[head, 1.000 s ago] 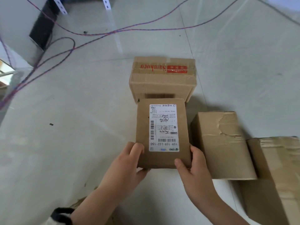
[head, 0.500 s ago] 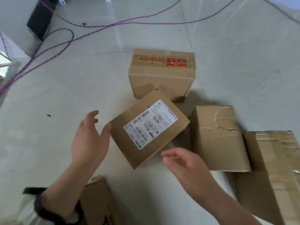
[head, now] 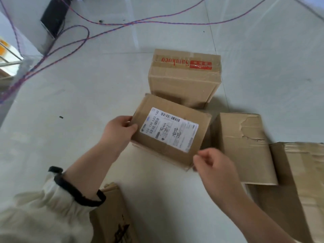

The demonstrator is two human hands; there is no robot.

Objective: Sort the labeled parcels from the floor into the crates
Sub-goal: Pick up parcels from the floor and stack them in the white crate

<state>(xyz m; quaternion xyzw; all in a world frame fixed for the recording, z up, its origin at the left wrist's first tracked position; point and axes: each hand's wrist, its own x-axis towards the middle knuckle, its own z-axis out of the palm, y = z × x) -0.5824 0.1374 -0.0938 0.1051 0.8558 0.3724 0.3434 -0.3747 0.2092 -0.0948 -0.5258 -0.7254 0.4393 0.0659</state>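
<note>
A small cardboard parcel (head: 198, 130) with a white shipping label (head: 169, 129) faces up in the middle, held above the floor. My left hand (head: 118, 132) grips its left edge, thumb on top near the label. My right hand (head: 212, 163) pinches the near right corner with curled fingers. A taller box with red print (head: 184, 76) stands just behind it. Two more brown boxes lie to the right, one (head: 245, 148) beside the parcel and a bigger one (head: 305, 181) at the frame edge.
Another printed box (head: 112, 216) lies at the bottom by my left sleeve. Red-blue cables (head: 84, 37) snake across the pale floor at the top left, near a dark unit (head: 54, 14) against the wall. Open floor spreads to the left.
The parcel has been spun about a half turn in my hands, its label now reading sideways. Both hands let go mid-spin and hold it again at the left edge and near right corner.
</note>
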